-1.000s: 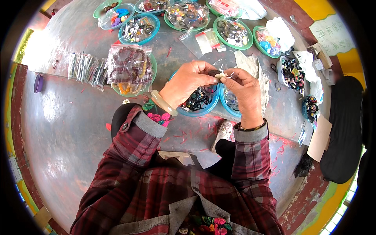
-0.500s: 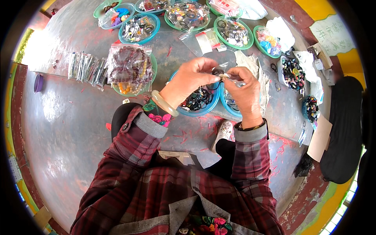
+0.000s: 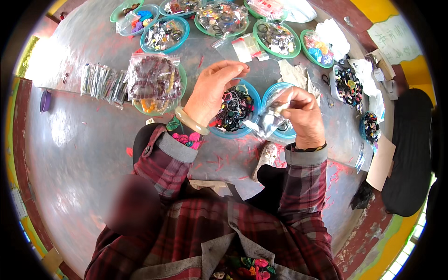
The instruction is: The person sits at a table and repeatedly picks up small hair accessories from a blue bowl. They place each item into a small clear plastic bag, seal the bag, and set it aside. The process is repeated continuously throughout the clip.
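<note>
My right hand (image 3: 303,114) pinches a small clear plastic bag (image 3: 270,122) between thumb and fingers; the bag hangs down to the left, its contents hard to make out. Under it is a blue bowl (image 3: 291,135), partly covered by the hand and bag. My left hand (image 3: 210,93), a pale bangle on its wrist, is raised apart from the right one. Its fingers are curled together toward the thumb, and something dark shows at the tips, too small to name. Just right of it, a second blue bowl (image 3: 257,105) holds tangled dark cord bracelets (image 3: 234,112).
Bagged bead bracelets (image 3: 154,77) fill a green bowl at left, beside a row of slim packets (image 3: 103,83). Several bowls of trinkets stand at the back. A white basket (image 3: 333,84) of dark bands, a cloth (image 3: 294,72) and a cardboard piece (image 3: 380,165) are at right.
My hands were together at a dark looped item and have parted. The left hand moved left; the right moved right and down, with the plastic bag now hanging in plain view.
</note>
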Motion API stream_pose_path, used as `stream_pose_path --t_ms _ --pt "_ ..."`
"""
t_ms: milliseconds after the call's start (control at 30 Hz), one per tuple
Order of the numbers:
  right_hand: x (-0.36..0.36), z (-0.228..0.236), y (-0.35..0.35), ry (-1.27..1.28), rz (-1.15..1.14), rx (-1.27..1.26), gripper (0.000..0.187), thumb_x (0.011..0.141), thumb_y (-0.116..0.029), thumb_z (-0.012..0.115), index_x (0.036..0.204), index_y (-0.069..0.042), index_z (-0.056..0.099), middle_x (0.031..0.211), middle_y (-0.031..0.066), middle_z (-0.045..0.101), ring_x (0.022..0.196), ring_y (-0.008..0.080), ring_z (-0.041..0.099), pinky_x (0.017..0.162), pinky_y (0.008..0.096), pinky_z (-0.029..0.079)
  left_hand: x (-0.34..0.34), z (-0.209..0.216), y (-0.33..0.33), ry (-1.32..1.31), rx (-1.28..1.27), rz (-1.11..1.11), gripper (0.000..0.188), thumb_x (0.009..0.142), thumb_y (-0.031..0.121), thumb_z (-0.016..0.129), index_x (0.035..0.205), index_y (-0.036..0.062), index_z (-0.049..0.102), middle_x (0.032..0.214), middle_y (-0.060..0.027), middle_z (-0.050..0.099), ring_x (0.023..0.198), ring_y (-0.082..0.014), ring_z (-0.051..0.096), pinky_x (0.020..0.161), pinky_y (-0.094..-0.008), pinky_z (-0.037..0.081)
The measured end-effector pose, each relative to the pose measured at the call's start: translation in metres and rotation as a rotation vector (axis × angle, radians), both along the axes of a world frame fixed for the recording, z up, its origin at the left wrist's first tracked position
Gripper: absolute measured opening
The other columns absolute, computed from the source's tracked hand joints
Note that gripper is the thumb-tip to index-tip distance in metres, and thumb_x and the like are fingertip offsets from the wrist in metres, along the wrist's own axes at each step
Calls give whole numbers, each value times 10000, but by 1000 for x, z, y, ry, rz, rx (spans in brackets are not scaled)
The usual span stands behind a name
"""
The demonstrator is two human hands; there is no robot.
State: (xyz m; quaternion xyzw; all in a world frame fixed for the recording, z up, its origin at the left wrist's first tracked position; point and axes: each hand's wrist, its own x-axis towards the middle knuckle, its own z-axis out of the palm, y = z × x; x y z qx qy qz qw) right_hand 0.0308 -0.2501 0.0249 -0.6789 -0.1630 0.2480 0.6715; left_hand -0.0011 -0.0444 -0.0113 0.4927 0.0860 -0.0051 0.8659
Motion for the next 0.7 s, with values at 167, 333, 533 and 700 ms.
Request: stream_pose_path --t_ms 167,333,533,700 --pt "-1 -7 1 97 73 100 162 671 -60 693 772 16 591 658 13 563 630 73 494 594 230 405 -2 0 1 29 0 -2 236 854 197 535 995 23 609 1008 -81 622 983 -157 560 837 -284 414" --pt "-2 -8 7 -20 89 -143 160 678 -65 688 771 23 592 663 29 576 655 81 521 606 227 416 -3 -5 3 30 52 -26 250 859 202 541 1008 10 602 999 -91 623 954 -161 573 812 -267 425" --pt "-3 -12 6 -25 101 -51 132 696 -64 655 782 16 594 707 49 593 658 103 537 632 247 424 -3 -5 2 13 51 -57 255 860 208 548 1002 4 604 985 -88 626 942 -162 577 823 -272 430" --pt "-1 -14 9 126 77 -23 110 711 -54 672 751 13 594 705 1 595 659 72 533 611 217 417 -4 -8 0 23 39 -105 223 864 196 549 980 19 617 963 -72 630 921 -154 586 794 -270 436"
